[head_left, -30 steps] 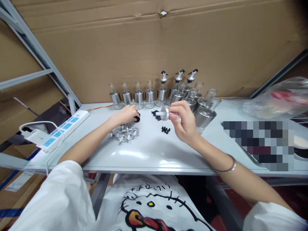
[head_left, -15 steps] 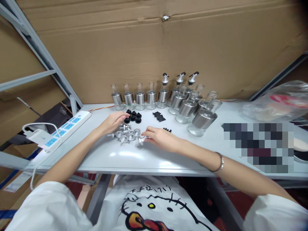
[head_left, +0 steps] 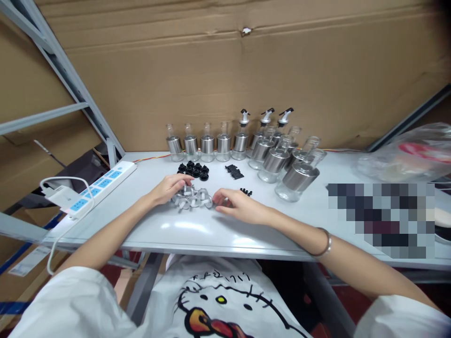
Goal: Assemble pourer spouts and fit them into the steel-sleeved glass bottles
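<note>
A cluster of several small silver metal caps lies on the white table. My left hand rests palm down at the cluster's left side, fingers stretched over the caps and touching them. My right hand lies flat at the cluster's right side, fingertips against the nearest cap. Neither hand lifts anything. Just behind the caps sit several black rubber stoppers, a pile of black clips and a few tiny black bits.
Glass bottles with steel sleeves line the cardboard wall; three with pourer tops stand behind more bottles at right. A white and blue power strip lies at left. A plastic bag sits at far right.
My right hand, which held a silver cap up a second ago, came down to the table and set it among the caps. Both hands drew the caps closer together.
</note>
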The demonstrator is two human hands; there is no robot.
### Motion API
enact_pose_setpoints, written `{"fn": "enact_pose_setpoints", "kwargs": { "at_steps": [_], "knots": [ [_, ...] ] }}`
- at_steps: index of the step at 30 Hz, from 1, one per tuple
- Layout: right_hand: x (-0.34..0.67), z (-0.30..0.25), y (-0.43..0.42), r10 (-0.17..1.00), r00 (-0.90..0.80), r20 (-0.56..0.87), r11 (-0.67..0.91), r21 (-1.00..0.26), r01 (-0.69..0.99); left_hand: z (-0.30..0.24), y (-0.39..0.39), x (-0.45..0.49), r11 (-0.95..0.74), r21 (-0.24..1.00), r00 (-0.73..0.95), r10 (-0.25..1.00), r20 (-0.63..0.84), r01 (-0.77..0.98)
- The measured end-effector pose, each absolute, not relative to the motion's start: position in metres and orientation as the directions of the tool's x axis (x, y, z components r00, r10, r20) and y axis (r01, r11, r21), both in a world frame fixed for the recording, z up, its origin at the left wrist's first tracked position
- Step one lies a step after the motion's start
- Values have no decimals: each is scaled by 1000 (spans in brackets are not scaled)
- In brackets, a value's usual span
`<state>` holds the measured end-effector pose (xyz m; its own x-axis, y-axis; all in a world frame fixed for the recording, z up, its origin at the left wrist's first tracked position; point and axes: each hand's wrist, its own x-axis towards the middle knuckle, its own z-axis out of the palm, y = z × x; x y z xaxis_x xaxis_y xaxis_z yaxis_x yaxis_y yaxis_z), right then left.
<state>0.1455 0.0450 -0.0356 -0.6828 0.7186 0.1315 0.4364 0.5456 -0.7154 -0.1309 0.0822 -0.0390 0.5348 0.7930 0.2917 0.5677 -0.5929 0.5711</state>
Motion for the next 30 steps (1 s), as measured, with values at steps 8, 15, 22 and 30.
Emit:
{"fn": "enact_pose_setpoints", "kwargs": {
  "at_steps": [8,15,22,30],
  "knots": [
    [146,-35,45,625,-763,161,653,-644,398,-36,78,-125,-553,588,511,820,258,590],
    [150,-32,46,648,-740,182,652,-635,415,-33,76,-122,-578,578,460,814,355,576],
    [150,-27,42,619,-763,183,684,-602,411,-23,57,-96,-720,458,593,692,411,522],
    [161,-9,94,750,-236,618,656,-648,387,-13,32,-65,-896,186,739,438,512,403]
  ]
}}
